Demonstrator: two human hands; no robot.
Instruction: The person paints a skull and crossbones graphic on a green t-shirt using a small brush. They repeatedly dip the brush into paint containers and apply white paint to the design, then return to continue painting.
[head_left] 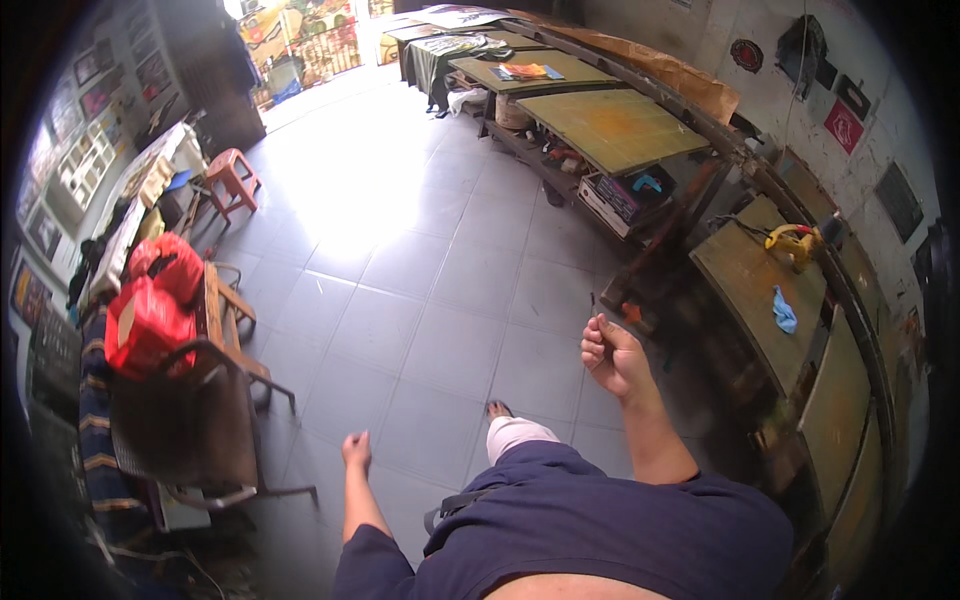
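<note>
Raised in front of me, my right hand [615, 358] is closed, thumb against the curled fingers. From its fingertips a short, thin dark stick [592, 300] points upward, too small to name more closely. My left hand [356, 450] hangs low over the grey tiled floor [390, 330], fingers curled, with nothing showing in it. It is apart from the dark chair [180, 430] on the left. The closest furniture to my right hand is the workbench frame [690, 210], which it does not visibly touch.
Red plastic bags [155, 320] sit by the chair, and a red stool [232, 182] stands farther off. Along the right run greenish boards [610, 125], a yellow tool [793, 243] and a blue cloth [784, 311]. Bright light comes through the far doorway [315, 50].
</note>
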